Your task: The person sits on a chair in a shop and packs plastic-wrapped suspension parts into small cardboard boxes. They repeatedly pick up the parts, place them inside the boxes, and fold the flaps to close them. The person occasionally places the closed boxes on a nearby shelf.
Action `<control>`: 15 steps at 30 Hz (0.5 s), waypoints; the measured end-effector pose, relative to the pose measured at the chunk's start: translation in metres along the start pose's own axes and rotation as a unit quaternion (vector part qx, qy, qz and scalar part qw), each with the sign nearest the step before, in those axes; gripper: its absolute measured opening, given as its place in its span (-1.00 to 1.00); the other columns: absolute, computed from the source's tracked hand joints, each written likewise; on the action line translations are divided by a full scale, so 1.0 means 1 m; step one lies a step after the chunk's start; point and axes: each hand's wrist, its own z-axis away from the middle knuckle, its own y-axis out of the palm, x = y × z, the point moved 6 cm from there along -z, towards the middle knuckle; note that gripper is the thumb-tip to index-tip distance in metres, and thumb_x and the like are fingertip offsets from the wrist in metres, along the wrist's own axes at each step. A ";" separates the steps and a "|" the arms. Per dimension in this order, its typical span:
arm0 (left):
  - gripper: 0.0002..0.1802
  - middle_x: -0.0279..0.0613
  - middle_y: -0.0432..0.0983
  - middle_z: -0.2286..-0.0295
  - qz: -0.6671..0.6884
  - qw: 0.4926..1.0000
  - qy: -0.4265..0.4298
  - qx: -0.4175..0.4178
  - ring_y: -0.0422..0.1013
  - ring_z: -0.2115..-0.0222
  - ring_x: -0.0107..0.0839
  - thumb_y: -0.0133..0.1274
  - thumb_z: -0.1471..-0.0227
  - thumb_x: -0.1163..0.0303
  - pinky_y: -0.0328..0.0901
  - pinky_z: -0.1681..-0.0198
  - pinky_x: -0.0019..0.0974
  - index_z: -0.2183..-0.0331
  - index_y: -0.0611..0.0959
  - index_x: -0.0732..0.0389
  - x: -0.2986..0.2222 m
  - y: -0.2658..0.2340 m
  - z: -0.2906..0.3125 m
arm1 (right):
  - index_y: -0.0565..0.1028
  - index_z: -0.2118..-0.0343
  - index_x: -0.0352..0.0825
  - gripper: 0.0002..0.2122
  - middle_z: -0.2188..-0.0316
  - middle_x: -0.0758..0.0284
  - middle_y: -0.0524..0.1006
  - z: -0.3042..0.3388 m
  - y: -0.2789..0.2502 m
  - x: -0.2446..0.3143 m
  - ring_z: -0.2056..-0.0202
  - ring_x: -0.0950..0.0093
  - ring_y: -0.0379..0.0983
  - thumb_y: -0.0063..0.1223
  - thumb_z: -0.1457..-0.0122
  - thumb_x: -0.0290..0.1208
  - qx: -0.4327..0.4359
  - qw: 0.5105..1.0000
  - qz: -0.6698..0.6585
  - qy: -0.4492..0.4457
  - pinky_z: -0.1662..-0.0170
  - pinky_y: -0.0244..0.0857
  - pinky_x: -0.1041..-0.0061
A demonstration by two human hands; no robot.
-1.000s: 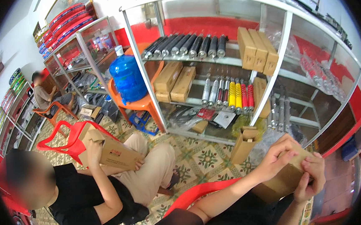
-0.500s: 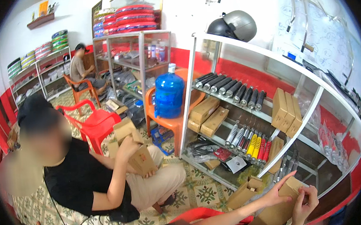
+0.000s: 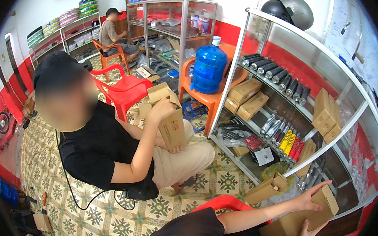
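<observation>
Left hand: the hand (image 3: pixel 308 201) is lying spread over the upper edge of the box, thumb and fingers standing well apart.
Right hand: the hand (image 3: pixel 310 233) is touching the box's near side from below; the lower edge is cutting it off, so I cannot tell how firmly it is gripping.
Box in hand: the long, straight-sided cardboard box (image 3: pixel 284 228) is sitting at the lower right, between the two hands, its smooth brown flap standing out at the far end.
Nearest chair: a curved, glossy red plastic chair back (image 3: pixel 230 202) is showing just beside the left forearm.
Floor: a second open carton (image 3: pixel 260 193) is resting near crumpled clear plastic (image 3: pixel 291 190), and patterned tiles (image 3: pixel 120 228) are spreading leftward.
Cabinet: a pale metal frame (image 3: pixel 232 82) is holding glass panels and shelves; black cylinders (image 3: pixel 278 74) are lying in a row above, ribbed yellow springs (image 3: pixel 286 142) and red springs (image 3: pixel 296 150) below, beside oblong cardboard boxes (image 3: pixel 253 106).
Neighbour: a seated person in a black shirt (image 3: pixel 95 146) is holding another open carton (image 3: pixel 172 129).
Farther: a translucent blue water jug (image 3: pixel 208 69) is standing on an orange plastic chair (image 3: pixel 201 100); a rounded grey helmet (image 3: pixel 297 11) is resting atop the cabinet.
</observation>
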 end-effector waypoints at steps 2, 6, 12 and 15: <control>0.22 -0.28 0.19 -0.01 -0.001 1.000 0.008 -0.006 0.15 0.00 -0.46 0.34 0.32 -0.07 0.05 -0.09 -0.33 -0.23 0.02 0.13 0.004 0.001 -0.001 | -0.12 -0.23 -0.42 -0.02 -0.15 -0.05 0.09 0.004 0.003 -0.014 -0.12 0.19 0.13 0.35 0.12 -0.19 0.017 0.997 -0.057 0.042 -0.15 0.07 0.19; 0.26 -0.26 0.18 -0.02 0.014 1.000 -0.006 0.013 0.13 -0.03 -0.44 0.33 0.34 -0.13 0.03 -0.11 -0.30 -0.23 -0.01 0.14 0.000 0.000 -0.004 | 0.01 -0.20 -0.46 -0.08 -0.13 -0.05 0.17 0.026 0.010 -0.023 -0.11 0.23 0.17 0.38 0.15 -0.21 -0.022 0.994 -0.044 0.100 -0.14 0.11 0.25; 0.31 -0.29 0.22 0.04 0.024 0.999 0.023 -0.003 0.16 0.02 -0.46 0.39 0.38 -0.02 0.07 -0.06 -0.35 -0.24 -0.07 0.13 0.016 0.004 -0.008 | 0.06 -0.18 -0.47 -0.10 -0.12 -0.05 0.19 0.061 0.019 -0.023 -0.10 0.24 0.19 0.38 0.15 -0.22 -0.064 0.986 0.054 0.142 -0.13 0.12 0.26; 0.35 -0.27 0.19 0.01 0.070 0.996 -0.008 0.048 0.13 -0.01 -0.46 0.41 0.41 -0.02 0.06 -0.07 -0.35 -0.24 -0.10 0.14 0.011 0.016 -0.005 | 0.08 -0.17 -0.48 -0.12 -0.11 -0.05 0.20 0.071 0.020 -0.026 -0.09 0.24 0.20 0.38 0.15 -0.23 -0.076 0.980 0.092 0.157 -0.13 0.13 0.26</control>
